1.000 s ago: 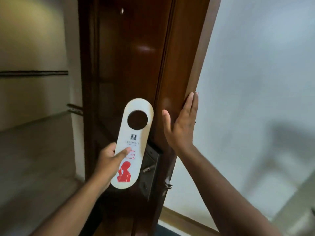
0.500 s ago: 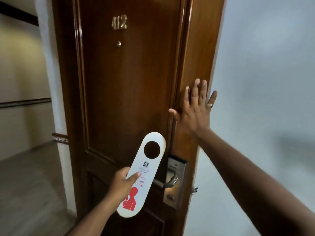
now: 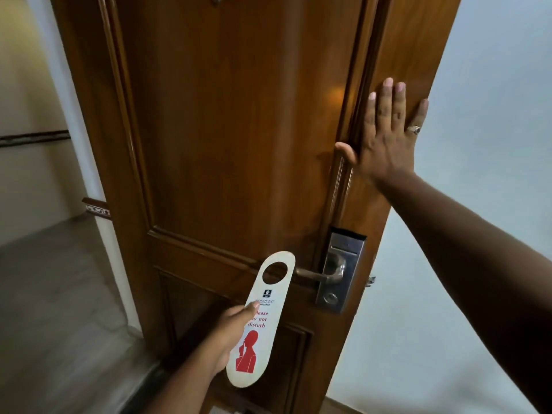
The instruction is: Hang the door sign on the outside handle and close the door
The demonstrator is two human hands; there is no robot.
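A white "do not disturb" door sign [image 3: 263,324] with red print and a round hole at its top is held in my left hand [image 3: 233,333], thumb across its front. The hole sits just left of the free end of the metal lever handle [image 3: 313,275], which sticks out from a steel lock plate [image 3: 339,273] on the brown wooden door [image 3: 233,130]. The lever's tip is level with the hole's right rim; it is not through the hole. My right hand [image 3: 388,135] lies flat with fingers spread on the door's right edge, above the lock.
The door stands open, its outer face toward me. A pale wall [image 3: 478,85] is on the right. On the left a corridor with a grey floor [image 3: 53,309] and a cream wall [image 3: 27,144] with a dark rail.
The view has come nearer and tilted down; the door number has left the frame. My left hand has brought the sign's hole close to the handle's tip. My right hand stays flat on the door edge.
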